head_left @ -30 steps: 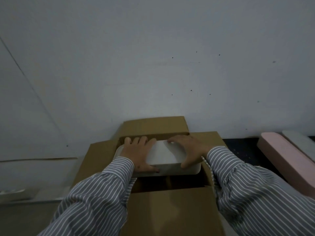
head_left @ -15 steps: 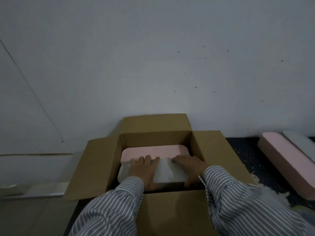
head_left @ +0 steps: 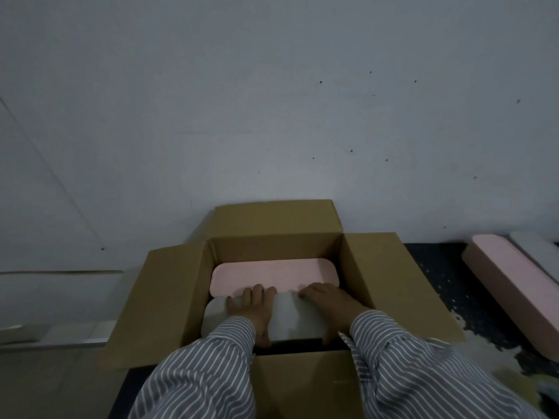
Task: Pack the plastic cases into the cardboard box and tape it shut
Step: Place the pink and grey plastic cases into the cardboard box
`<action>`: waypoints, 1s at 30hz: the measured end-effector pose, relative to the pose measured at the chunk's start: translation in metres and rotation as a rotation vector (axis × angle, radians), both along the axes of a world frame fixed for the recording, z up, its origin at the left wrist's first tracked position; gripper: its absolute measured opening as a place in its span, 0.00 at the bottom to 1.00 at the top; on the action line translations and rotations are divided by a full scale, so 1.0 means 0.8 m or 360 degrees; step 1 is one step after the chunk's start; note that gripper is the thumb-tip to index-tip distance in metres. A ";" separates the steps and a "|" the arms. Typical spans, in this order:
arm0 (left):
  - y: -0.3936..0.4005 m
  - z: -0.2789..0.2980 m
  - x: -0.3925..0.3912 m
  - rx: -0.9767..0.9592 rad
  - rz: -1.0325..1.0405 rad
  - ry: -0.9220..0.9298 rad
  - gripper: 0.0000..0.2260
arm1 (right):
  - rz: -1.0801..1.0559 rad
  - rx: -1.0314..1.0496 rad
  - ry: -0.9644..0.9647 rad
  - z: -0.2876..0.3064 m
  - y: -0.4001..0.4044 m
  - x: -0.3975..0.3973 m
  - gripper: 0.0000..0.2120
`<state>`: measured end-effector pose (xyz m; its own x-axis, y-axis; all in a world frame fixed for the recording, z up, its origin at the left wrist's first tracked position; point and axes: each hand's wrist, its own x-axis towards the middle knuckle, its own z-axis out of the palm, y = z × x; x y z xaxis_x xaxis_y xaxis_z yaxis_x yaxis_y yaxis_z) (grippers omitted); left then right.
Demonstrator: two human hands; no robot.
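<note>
Fingers of both hands curl round a white case point(head_left: 290, 320), thumbs tucked under its near edge, fingertips over the far edge. Left hand point(head_left: 257, 309) grips the case's middle-left, fingers slightly spread; right hand point(head_left: 329, 303) grips the right end, fingers close together. Both sleeves striped grey/white, reaching in over the near flap point(head_left: 305, 385) of the cardboard box point(head_left: 169, 300).

White case sits inside the box, near side, lying flat or a bit tilted; can't tell if it rests on the bottom yet. Just behind it, touching or nearly so, a pink case point(head_left: 272, 272) lies flat vs. the box's back wall.

Box open, all 4 flaps out: left & right flaps splayed wide, back flap point(head_left: 275, 217) standing up against the wall point(head_left: 272, 116).

Box stands on a dark speckled surface point(head_left: 438, 282). Off to the right, well apart from the box: 2nd pink case point(head_left: 508, 285), long side angled, w/ another white case point(head_left: 535, 252) just beside it on the far side. Light patch on the surface near right.
</note>
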<state>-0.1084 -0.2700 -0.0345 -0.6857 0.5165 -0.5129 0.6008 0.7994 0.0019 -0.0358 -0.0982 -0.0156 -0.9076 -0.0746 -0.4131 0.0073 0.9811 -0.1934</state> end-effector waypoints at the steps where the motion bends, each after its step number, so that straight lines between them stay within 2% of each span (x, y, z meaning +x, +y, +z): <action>1: 0.000 -0.001 -0.001 0.0007 0.0004 -0.0008 0.44 | 0.0011 0.0008 0.0011 0.000 0.000 0.000 0.47; 18: -0.001 0.008 0.005 0.0027 -0.0067 0.0087 0.43 | 0.0032 0.0163 0.0067 -0.003 -0.001 0.009 0.50; 25: -0.003 0.004 0.006 0.0124 -0.0090 0.0022 0.40 | -0.0013 0.0126 0.0043 -0.009 -0.001 0.009 0.47; 30: 0.000 0.002 0.009 0.0081 -0.0085 0.0008 0.42 | -0.0035 0.0116 0.0051 -0.009 -0.002 0.009 0.42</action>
<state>-0.1011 -0.2701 -0.0329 -0.6592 0.5775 -0.4816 0.6425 0.7654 0.0383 -0.0283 -0.0997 -0.0224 -0.9216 -0.0253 -0.3874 0.0240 0.9923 -0.1218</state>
